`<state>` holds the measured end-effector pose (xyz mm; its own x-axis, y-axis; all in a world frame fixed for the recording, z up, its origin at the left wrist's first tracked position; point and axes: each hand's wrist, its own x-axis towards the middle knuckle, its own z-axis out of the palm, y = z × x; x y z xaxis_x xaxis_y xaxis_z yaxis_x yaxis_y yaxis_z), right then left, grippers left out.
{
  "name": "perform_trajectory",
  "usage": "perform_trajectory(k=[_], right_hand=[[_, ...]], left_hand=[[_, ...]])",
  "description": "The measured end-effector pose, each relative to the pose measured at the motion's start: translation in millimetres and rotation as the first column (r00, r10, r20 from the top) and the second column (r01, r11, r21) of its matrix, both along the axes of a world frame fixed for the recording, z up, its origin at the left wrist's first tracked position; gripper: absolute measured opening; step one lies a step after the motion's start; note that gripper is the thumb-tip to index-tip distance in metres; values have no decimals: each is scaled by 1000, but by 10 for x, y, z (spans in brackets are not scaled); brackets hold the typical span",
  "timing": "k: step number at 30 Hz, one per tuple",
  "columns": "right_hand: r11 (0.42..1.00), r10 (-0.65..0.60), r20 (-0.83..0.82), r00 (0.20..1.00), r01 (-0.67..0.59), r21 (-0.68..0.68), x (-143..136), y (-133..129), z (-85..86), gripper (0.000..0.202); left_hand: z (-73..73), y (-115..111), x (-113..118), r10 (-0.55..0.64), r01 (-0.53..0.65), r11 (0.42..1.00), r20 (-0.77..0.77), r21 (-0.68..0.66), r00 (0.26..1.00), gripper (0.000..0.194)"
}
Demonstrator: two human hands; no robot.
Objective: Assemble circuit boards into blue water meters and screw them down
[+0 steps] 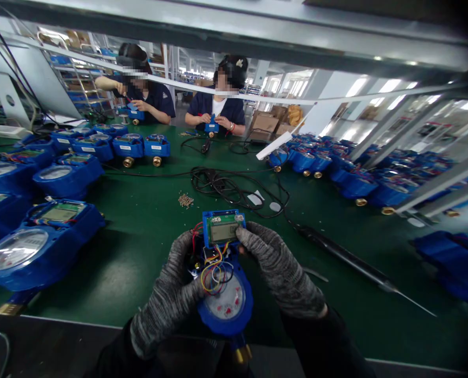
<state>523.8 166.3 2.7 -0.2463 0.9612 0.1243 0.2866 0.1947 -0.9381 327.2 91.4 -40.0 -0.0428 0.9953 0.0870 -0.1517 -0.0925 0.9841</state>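
Both my hands wear grey knitted gloves and hold a blue water meter (228, 302) over the near edge of the green bench. My left hand (173, 286) is closed around its left side, the thumb by the dial and loose coloured wires (217, 273). With the thumb at its right edge, my right hand (275, 265) grips the circuit board with a display (223, 231) at the meter's top. A brass pipe end (242, 353) points toward me. The fingertips under the meter are hidden.
Blue meters (41, 247) stand in rows at left, more (352, 173) at right. A black electric screwdriver (344, 254) lies right, its cable (218, 184) coiled mid-bench. Small screws (185, 200) are piled nearby. Two co-workers (222, 100) handle meters across the bench. A metal beam (234, 26) crosses overhead.
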Motion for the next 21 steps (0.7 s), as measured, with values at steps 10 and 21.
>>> perform_trajectory(k=[10,21], right_hand=[[975,-176,103,979,159,158,135,-130,-5,44],[928,-82,160,984,17,372,307,-82,-173,37]], left_hand=[[182,285,51,-170,150,984,289,92,942,50],[506,559,42,-243,278,942,-192,187,951,67]])
